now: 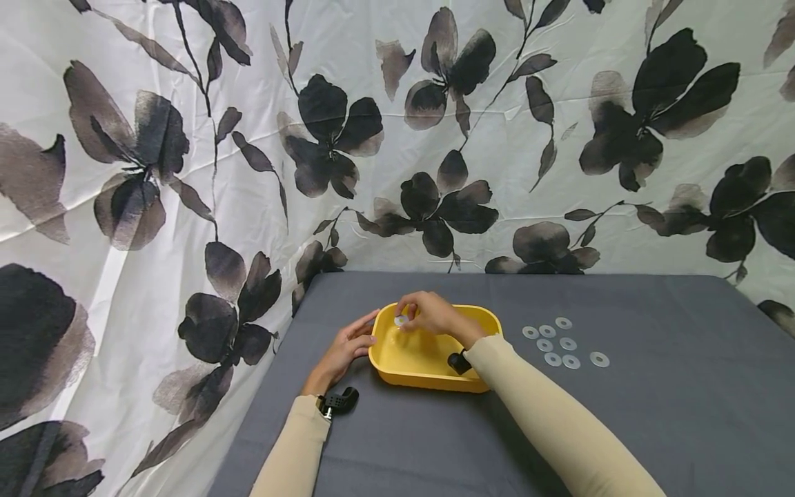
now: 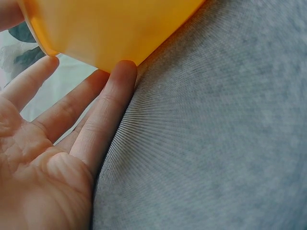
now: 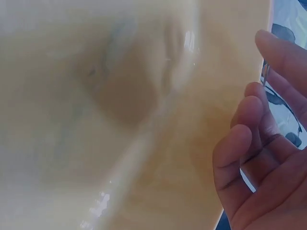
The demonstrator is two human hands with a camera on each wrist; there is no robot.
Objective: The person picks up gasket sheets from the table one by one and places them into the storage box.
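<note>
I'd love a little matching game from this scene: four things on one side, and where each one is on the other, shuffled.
Things:
1. tray
2. left hand
3. right hand
4. loose discs

Places:
A. flat on the grey cloth, to the right of the tray
B. over the tray, pinching a small clear disc
C. on the grey cloth between the two arms
D. fingers straight against the tray's outer left wall

Pairs: 1-C, 2-D, 3-B, 4-A
</note>
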